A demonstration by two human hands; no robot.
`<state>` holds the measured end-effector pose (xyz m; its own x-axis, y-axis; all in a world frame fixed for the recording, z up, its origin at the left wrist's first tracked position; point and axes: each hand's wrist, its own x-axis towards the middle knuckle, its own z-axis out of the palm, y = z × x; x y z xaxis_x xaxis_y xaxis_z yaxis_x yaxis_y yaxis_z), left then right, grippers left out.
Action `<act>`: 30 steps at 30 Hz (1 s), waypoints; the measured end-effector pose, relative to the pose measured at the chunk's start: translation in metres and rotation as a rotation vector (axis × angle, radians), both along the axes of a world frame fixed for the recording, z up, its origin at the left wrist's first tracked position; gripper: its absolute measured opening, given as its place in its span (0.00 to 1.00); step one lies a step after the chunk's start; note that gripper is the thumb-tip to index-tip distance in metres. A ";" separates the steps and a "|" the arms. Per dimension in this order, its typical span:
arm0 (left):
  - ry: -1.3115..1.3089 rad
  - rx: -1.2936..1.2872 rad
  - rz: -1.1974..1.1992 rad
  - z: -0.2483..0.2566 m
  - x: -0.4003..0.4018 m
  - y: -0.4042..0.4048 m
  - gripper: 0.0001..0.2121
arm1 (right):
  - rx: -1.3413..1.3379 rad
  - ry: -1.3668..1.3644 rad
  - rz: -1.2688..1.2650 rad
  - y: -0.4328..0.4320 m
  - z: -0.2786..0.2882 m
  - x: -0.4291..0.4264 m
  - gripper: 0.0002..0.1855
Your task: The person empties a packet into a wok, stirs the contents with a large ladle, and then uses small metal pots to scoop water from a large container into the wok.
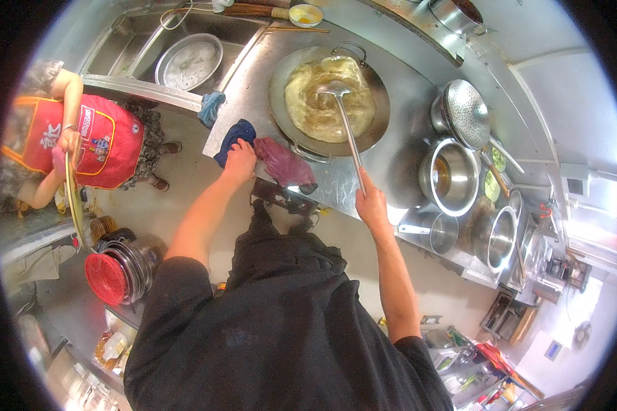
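Note:
My right hand (371,205) grips the long handle of a metal wok ladle (345,115), whose head rests in a large wok (382,105). Pale yellow, egg-like food (313,120) spreads across the wok's inside, with brownish liquid in the middle. The wok sits on a stainless steel worktop (334,180), one loop handle towards me and one at the far side. At the worktop's left corner, my left hand (240,160) has its fingers on a bunched dark blue cloth (235,137). A maroon cloth (285,163) lies beside that hand, against the near side of the wok.
On the left, another person (103,138) in a red apron holds a flat, thin object. Behind the worktop's left side is a sink (141,56) with a metal basin (189,61). To the right stand a perforated strainer (468,114), metal bowls (448,177) and a saucepan (439,234).

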<state>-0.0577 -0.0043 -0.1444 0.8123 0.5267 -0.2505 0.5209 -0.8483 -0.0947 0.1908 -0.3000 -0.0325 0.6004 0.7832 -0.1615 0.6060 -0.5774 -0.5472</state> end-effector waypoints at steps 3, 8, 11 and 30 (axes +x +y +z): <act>0.063 -0.028 0.026 0.009 0.004 -0.001 0.47 | 0.062 0.116 -0.009 0.006 0.003 -0.009 0.33; 0.070 -0.017 0.021 0.010 0.004 -0.002 0.46 | 0.132 0.265 0.012 -0.002 0.015 -0.019 0.31; 0.057 -0.010 0.009 0.008 0.003 0.000 0.45 | 0.099 0.308 0.035 -0.016 0.028 -0.023 0.30; 0.079 -0.025 0.032 0.008 0.006 0.001 0.48 | -0.206 0.312 0.051 -0.090 0.126 -0.018 0.33</act>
